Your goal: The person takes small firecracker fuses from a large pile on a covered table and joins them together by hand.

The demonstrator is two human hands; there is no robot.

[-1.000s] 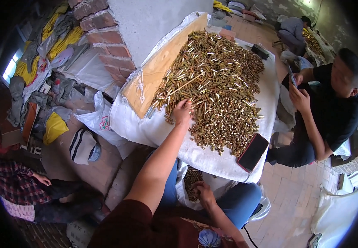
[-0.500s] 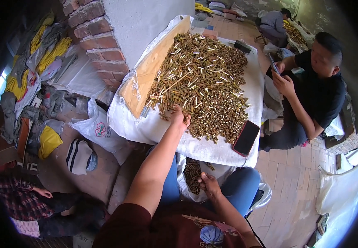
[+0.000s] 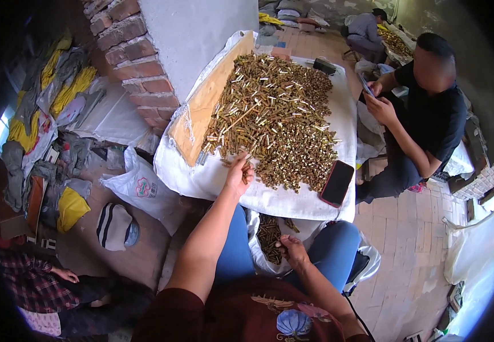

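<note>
A broad heap of short brown and golden rod-like pieces (image 3: 270, 114) covers the white cloth (image 3: 195, 181) on a table before me. At the heap's near left edge is my left hand (image 3: 239, 176), fingers curled around a few of these rods. Between my knees stands a white sack (image 3: 254, 228) with more brown rods (image 3: 268, 236) in it. Over the sack's right side I hold my right hand (image 3: 294, 251) closed, thumb against the fingers; what it grips, if anything, is too small to make out. A thin stick (image 3: 240, 118) lies across the heap.
A wooden board (image 3: 187, 137) edges the table's left side; a dark phone (image 3: 337, 183) lies at the near right corner. On the right sits a person (image 3: 435, 114) with a phone. A plaid sleeve (image 3: 30, 279) shows at lower left, near a striped cap (image 3: 113, 227).
My left hand has drawn back a little toward me from the heap, its fingers still curled. The right hand stays over the sack. The whole view has shifted slightly.
</note>
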